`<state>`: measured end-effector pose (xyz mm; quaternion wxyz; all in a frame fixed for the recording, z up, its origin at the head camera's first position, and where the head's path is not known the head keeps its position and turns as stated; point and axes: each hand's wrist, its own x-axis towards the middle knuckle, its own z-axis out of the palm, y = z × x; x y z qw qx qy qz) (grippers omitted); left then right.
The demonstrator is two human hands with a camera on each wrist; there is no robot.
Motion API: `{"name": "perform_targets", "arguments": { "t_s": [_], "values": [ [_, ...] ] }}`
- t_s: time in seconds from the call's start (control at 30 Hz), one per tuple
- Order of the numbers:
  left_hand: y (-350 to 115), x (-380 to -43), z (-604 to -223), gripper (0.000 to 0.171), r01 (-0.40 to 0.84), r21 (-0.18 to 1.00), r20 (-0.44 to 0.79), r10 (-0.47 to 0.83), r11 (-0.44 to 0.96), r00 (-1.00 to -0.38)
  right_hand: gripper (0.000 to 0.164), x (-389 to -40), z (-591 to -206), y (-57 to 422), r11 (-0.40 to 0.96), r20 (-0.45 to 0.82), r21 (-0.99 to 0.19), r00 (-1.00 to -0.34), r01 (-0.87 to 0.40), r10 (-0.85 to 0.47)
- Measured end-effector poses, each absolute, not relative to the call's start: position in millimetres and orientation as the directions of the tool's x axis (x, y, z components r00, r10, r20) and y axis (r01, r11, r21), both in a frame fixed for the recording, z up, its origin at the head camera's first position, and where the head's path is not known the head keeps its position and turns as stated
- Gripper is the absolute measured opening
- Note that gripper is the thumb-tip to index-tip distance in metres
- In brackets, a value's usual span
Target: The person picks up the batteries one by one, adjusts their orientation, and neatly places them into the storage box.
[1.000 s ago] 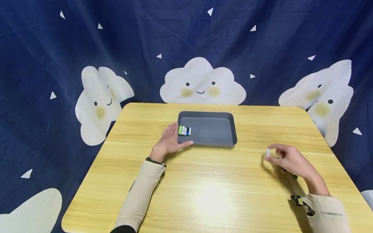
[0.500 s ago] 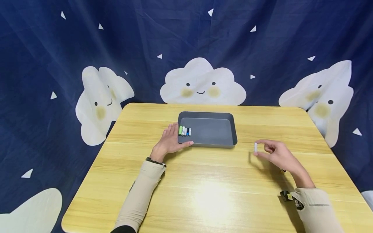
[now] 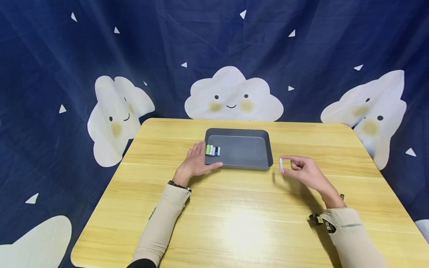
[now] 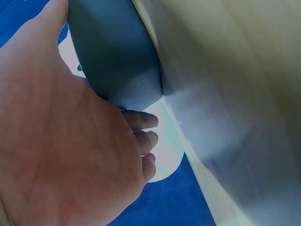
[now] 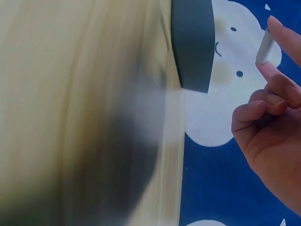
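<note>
A dark grey rectangular tray (image 3: 244, 150) sits on the wooden table. Against its left wall stand or lie several batteries (image 3: 213, 150) side by side: a green one, pale ones and a black-and-blue one. My left hand (image 3: 194, 162) rests on the tray's left front corner, fingers straight along the outside and thumb along the front rim. Just right of the tray, above the table, my right hand (image 3: 306, 171) pinches a white battery (image 3: 280, 163) end to end between thumb and index finger. In the right wrist view, the other fingers curl beneath that battery (image 5: 265, 47).
Beside the right wrist a small dark thing (image 3: 342, 196) shows, mostly hidden by the arm. Bare wood of the table (image 3: 214, 216) extends in front of the tray. A blue curtain (image 3: 167, 33) with white clouds hangs behind the table's far edge.
My right hand has moved left and a little away from me, carrying the white battery close to the tray's right side. The left hand and the tray have stayed put.
</note>
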<state>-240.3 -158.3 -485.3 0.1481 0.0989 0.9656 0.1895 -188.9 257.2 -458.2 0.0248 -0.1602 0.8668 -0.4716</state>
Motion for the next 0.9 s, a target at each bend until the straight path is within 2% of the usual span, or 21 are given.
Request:
{"name": "perform_targets", "arguments": {
  "t_s": [0.47,0.73,0.9],
  "values": [
    [-159,-241,-486,0.127,0.142,0.399,-0.236,0.251,0.906,-0.939,0.046,-214,-460,217,0.352,0.135,-0.901,-0.936,-0.252,-0.325],
    [-158,-240,-486,0.126,0.157,0.375,-0.215,0.250,0.914,-0.944,0.045,-226,-458,190,0.313,0.088,-0.928,-0.935,-0.203,-0.345],
    [-158,-241,-487,0.126,0.177,0.364,-0.192,0.260,0.914,-0.946,0.046,-236,-460,175,0.308,0.092,-0.926,-0.921,-0.219,-0.380]
  ]
}}
